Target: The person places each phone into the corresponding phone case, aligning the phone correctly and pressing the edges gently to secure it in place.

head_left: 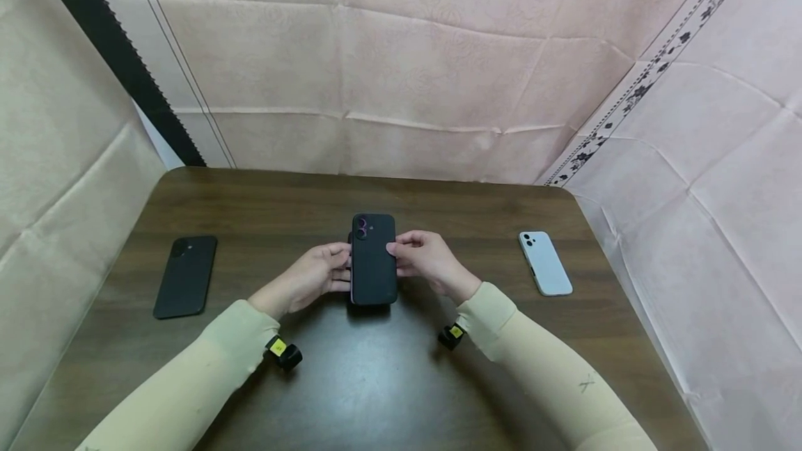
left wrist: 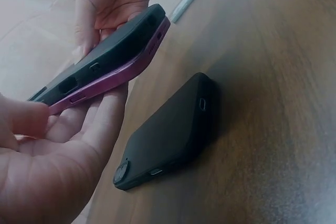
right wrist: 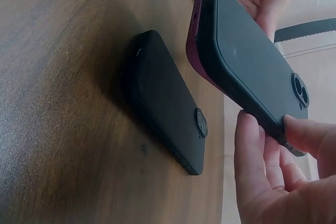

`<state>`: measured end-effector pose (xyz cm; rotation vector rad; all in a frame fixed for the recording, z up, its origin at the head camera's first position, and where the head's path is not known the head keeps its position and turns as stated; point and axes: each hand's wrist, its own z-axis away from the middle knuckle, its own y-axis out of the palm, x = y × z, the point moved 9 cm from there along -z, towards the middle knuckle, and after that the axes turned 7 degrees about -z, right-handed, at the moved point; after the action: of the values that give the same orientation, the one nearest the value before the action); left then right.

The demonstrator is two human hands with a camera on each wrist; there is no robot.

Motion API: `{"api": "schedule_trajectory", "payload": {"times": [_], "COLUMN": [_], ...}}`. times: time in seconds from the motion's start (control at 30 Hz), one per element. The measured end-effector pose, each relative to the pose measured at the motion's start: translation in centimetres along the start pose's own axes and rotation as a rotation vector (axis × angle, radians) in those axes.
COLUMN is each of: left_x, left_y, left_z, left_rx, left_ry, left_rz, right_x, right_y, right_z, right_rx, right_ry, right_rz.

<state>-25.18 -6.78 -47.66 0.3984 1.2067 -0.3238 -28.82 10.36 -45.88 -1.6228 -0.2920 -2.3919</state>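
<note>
Above the table's middle, a black case (head_left: 374,263) with a camera cut-out lies over the back of a purple phone (left wrist: 113,80). In the left wrist view a wedge-shaped gap parts them at one end. The left hand (head_left: 316,275) holds the phone by its long side, fingers beneath and thumb at the edge. Across from it the right hand (head_left: 434,263) pinches the case's other long side, thumb on top near the camera end. Below them another black phone-shaped thing (right wrist: 170,100) lies on the table, camera side up, mostly hidden in the head view.
On the brown table (head_left: 351,395), a black phone-shaped thing (head_left: 186,277) lies at the left and a light blue one (head_left: 545,263) at the right. Pale cloth (head_left: 407,75) hangs behind the table and at both sides.
</note>
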Motion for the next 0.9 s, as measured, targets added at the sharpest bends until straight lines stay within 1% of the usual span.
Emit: {"api": "schedule_trajectory", "payload": {"times": [0.07,0.17,0.27,0.43,0.7,0.8,0.9], "left_x": [0.04,0.11,0.11,0.12,0.00,0.00,0.08], "left_y": [-0.05,-0.12,-0.14,-0.17,0.02,0.03,0.08], "left_z": [-0.03,-0.15,-0.33,-0.51,-0.48,-0.40,-0.39], "left_rx": [-0.011,-0.032,-0.046,-0.064,-0.061,-0.065,-0.063], "left_ry": [-0.006,-0.001,0.019,0.034,0.043,0.039,0.033], "left_rz": [-0.014,-0.060,-0.096,-0.107,-0.125,-0.139,-0.152], "right_x": [-0.10,-0.18,-0.14,-0.10,-0.22,-0.14,0.11], "right_y": [-0.01,0.05,0.09,-0.01,-0.01,-0.03,-0.21], "right_z": [0.00,0.08,0.20,0.13,0.06,0.08,0.13], "right_rx": [0.005,0.016,0.022,0.016,0.014,0.017,-0.001], "right_ry": [0.001,0.006,0.009,0.003,-0.006,-0.015,-0.033], "right_rz": [0.001,-0.003,-0.004,-0.001,-0.009,-0.007,-0.018]}}
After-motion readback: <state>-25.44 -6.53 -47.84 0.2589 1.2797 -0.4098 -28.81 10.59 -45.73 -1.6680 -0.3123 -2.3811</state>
